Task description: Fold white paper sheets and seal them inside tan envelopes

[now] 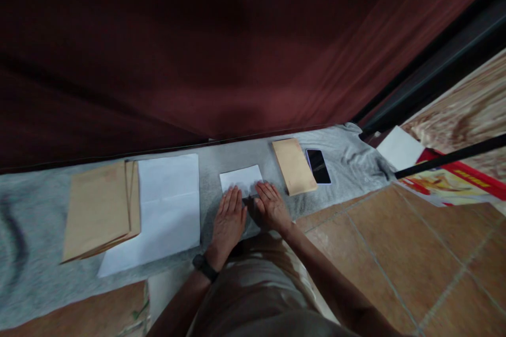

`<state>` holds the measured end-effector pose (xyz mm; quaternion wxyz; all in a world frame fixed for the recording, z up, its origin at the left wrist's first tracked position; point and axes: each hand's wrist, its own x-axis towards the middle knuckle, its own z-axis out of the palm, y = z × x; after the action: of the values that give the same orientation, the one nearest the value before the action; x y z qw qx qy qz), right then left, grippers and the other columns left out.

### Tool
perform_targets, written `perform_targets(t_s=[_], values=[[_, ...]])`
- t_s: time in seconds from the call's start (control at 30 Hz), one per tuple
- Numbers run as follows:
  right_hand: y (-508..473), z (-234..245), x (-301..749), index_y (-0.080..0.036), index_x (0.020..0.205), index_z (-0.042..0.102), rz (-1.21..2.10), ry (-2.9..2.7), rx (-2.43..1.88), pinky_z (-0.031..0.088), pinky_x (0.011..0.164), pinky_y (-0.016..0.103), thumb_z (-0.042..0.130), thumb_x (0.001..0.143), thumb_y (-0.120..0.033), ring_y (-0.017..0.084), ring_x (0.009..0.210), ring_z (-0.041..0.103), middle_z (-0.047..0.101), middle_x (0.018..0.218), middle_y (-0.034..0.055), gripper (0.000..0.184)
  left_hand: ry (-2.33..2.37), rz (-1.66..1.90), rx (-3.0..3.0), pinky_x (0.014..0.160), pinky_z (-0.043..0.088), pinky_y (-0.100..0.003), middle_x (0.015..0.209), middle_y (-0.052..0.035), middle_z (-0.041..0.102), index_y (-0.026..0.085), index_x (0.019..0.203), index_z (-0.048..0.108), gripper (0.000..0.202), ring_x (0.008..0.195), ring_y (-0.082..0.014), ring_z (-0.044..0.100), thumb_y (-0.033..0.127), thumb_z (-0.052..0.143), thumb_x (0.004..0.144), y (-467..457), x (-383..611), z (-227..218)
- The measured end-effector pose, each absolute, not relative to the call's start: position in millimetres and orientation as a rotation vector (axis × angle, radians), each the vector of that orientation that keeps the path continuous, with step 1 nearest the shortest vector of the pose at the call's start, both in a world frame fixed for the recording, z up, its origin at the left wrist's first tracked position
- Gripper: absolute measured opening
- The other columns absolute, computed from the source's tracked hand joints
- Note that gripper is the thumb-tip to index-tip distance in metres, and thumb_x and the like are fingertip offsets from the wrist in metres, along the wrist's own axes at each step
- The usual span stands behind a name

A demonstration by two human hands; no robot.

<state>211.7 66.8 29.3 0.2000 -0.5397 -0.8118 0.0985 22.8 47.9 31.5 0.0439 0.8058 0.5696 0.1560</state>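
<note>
Left hand [230,215] and right hand [273,206] flat, fingers extended, on small paper's [241,175] near edge, no grip. Left of small paper: large white paper [169,205], partly under brown envelopes [97,205]. Right: tan envelope [294,167], then phone [318,166]. Behind: red curtain [237,63].

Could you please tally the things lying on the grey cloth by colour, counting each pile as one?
Brown: 2 (left envelope pile, right envelope)
White: 2 (large paper, small paper)
Mostly black: 1 (phone)
Total: 5
</note>
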Motion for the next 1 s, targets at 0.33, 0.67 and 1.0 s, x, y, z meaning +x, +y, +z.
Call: perform_targets(t_s=[0.33, 0.67, 1.0], values=[[88, 29, 173, -0.017, 0.149, 0.052, 0.346, -2.349, -1.399, 0.027, 0.126, 0.048, 0.043, 0.107, -0.033, 0.023, 0.146, 0.043, 0.053, 0.153, 0.0086, 0.046, 1.702, 0.358, 2.5, 0.126, 0.027, -0.048, 0.16, -0.0238, 0.039, -0.001, 0.154, 0.034, 0.062, 0.153, -0.0287, 0.03, 0.013, 0.035, 0.094, 61, 29, 23], [86, 23, 184, -0.017, 0.152, 0.048, 0.282, -2.351, -1.515, 0.025, 0.125, 0.053, 0.044, 0.106, -0.033, 0.026, 0.149, 0.039, 0.047, 0.157, 0.0118, 0.048, 1.808, 0.456, 2.425, 0.125, 0.027, -0.053, 0.161, -0.0237, 0.035, -0.002, 0.154, 0.035, 0.062, 0.155, -0.0313, 0.025, 0.029, 0.032, 0.1, 58, 23, 19], [84, 22, 207, -0.016, 0.153, 0.045, 0.227, -2.296, -1.586, 0.025, 0.125, 0.052, 0.041, 0.108, -0.032, 0.026, 0.15, 0.037, 0.045, 0.159, 0.0118, 0.048, 1.875, 0.529, 2.387, 0.124, 0.028, -0.055, 0.162, -0.0225, 0.035, 0.003, 0.156, 0.034, 0.064, 0.154, -0.0328, 0.028, 0.037, 0.034, 0.102, 54, 9, 16]])
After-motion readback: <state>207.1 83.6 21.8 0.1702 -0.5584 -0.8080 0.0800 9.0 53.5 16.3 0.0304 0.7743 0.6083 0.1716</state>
